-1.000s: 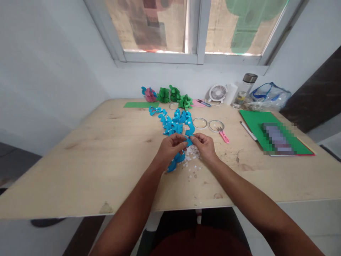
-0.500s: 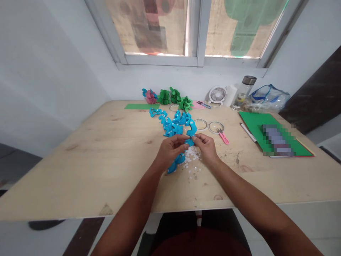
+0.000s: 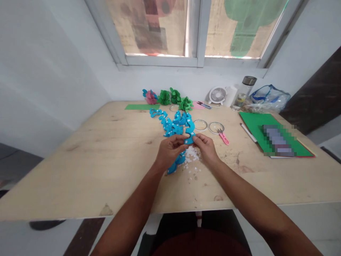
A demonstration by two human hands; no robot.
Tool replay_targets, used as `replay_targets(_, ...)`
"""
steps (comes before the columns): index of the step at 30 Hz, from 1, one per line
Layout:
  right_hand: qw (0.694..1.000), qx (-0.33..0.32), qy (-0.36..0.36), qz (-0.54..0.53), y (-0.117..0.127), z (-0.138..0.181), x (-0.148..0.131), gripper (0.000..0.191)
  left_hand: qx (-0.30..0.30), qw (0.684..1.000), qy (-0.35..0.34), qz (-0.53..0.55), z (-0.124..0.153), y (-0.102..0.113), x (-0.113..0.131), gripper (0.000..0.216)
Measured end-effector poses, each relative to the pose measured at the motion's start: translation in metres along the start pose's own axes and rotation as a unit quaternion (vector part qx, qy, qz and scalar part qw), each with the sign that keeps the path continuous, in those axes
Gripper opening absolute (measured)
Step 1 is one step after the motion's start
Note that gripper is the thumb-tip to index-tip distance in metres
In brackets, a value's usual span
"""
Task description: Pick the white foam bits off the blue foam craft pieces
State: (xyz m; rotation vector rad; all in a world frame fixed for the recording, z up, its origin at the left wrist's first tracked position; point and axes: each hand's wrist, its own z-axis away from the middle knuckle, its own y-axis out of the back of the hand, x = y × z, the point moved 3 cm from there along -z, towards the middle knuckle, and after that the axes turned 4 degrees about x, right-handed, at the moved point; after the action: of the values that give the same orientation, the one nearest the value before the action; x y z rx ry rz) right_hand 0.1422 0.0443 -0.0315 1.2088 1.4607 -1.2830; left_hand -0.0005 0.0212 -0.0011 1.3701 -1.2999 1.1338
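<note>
Between my hands is a curved blue paper cutout (image 3: 190,125) with small white squares on it. My left hand (image 3: 170,150) pinches its lower left side, thumb against fingers. At the lower right edge, my right hand (image 3: 206,145) grips the same cutout with fingertips. Just beyond my left hand lies a pile of blue paper cutouts (image 3: 169,125), also dotted with white squares. More blue cutouts (image 3: 176,164) rest under and beside my left hand. Small white paper bits (image 3: 191,154) are scattered on the table below the held piece.
Tape rolls (image 3: 216,127) and pink thread snips (image 3: 223,138) lie right of the hands. Green paper flowers (image 3: 185,104) line the back near a small fan (image 3: 217,95) and a bottle (image 3: 243,92). Green sheets (image 3: 255,124) with a blurred object and a pen (image 3: 248,133) are at right.
The held blue cutout has tilted and shifted slightly left, showing more of its lower curve and a white square near the bottom. Both hands stay almost in place.
</note>
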Motion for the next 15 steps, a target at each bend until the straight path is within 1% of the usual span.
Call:
replay_targets(4, 1.0, -0.013, 0.0, 0.004, -0.0031, 0.0023, -0.0026, 0.029, 0.003, 1.0, 0.002, 0.023, -0.0003, -0.0007, -0.0035, 0.031)
replay_targets(8, 1.0, -0.005, -0.005, -0.004, -0.0047, 0.0036, -0.0051, 0.03, -0.011, 1.0, -0.007, 0.0, -0.0015, 0.0002, -0.0052, 0.029)
replay_targets(12, 1.0, 0.003, 0.002, -0.009, -0.0048, 0.0036, -0.0055, 0.029, -0.025, 1.0, -0.001, -0.002, -0.0011, -0.0005, -0.0051, 0.037)
replay_targets(15, 1.0, -0.004, 0.005, 0.018, -0.0048, 0.0034, -0.0024, 0.03, 0.011, 1.0, 0.018, 0.003, -0.0008, -0.0008, -0.0049, 0.031)
